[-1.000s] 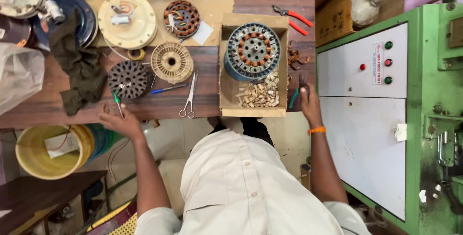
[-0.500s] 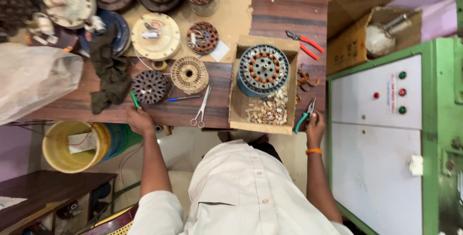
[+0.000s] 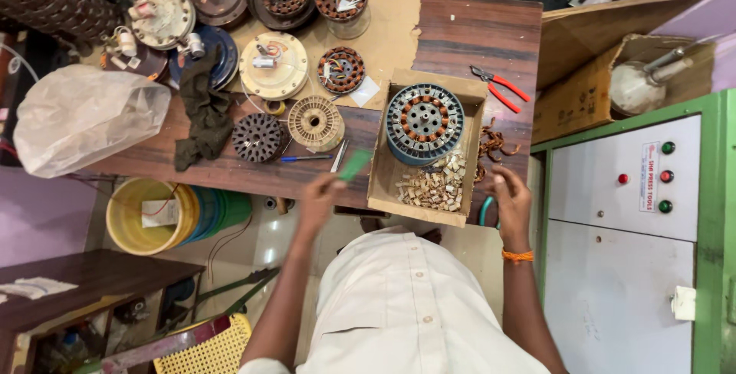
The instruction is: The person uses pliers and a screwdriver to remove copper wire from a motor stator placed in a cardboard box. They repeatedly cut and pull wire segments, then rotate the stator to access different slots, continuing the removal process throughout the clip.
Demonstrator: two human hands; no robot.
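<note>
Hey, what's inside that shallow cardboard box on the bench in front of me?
The cardboard box holds a round grey stator with copper windings and, nearer you, a heap of small tan pieces. Whatever lies under the stator is covered, so it cannot be seen.
</note>
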